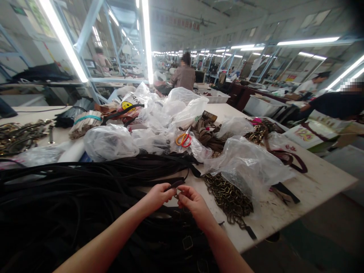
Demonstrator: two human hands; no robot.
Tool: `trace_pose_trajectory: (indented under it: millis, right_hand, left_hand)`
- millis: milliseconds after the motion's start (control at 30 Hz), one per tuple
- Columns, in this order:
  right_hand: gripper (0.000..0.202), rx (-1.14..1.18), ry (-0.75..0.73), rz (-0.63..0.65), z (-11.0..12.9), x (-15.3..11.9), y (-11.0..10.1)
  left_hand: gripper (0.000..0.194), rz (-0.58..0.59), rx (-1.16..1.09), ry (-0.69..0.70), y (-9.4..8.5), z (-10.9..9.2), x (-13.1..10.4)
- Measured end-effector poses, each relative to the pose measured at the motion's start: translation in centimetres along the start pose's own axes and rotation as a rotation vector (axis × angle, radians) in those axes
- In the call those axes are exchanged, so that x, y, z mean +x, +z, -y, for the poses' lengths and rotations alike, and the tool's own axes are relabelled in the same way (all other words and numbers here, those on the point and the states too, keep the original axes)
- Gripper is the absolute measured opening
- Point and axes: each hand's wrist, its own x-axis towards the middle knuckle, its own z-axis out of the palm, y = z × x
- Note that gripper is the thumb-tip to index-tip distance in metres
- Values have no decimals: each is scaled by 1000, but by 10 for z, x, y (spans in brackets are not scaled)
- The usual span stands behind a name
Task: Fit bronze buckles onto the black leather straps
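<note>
Pinching a flat, narrow black strap (pixel 178 184) at its fingertips' twelve o'clock, the left hand (pixel 159 196) sits beside the right hand (pixel 192 200), which grips a small metal piece (pixel 178 192), shape unclear. Brass-coloured metal links (pixel 227 196) lie at three o'clock; red-and-yellow-handled scissors (pixel 185 140) at twelve.

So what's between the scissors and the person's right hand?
Long black straps lie across the table between the scissors and the right hand. You can see that in the head view.
</note>
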Motion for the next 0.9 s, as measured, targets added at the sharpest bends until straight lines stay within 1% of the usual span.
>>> trace_pose_trajectory:
  millis: [133, 267, 333, 433, 500, 600, 733, 900]
  right_hand:
    - [33, 97, 54, -57, -3, 0, 1]
    - [30, 163, 72, -84, -8, 1, 3]
    - [30, 104, 19, -69, -10, 2, 4]
    - [32, -85, -131, -71, -11, 2, 3]
    - [33, -190, -183, -69, -12, 1, 1]
    - [32, -268, -189, -55, -12, 0, -2]
    - [30, -356, -214, -76, -15, 0, -4]
    - [30, -404, -221, -82, -17, 1, -3]
  left_hand:
    - [33, -13, -9, 1, 1, -1, 0]
    - [31, 2, 25, 44, 3, 3, 1]
    - [28, 0, 76, 52, 4, 6, 2]
    - [28, -19, 135, 50, 4, 8, 3]
    - [29, -30, 156, 54, 5, 9, 3]
    - [29, -46, 166, 54, 6, 10, 3]
    - [28, -42, 154, 39, 7, 9, 2]
    - [27, -32, 154, 53, 8, 9, 2]
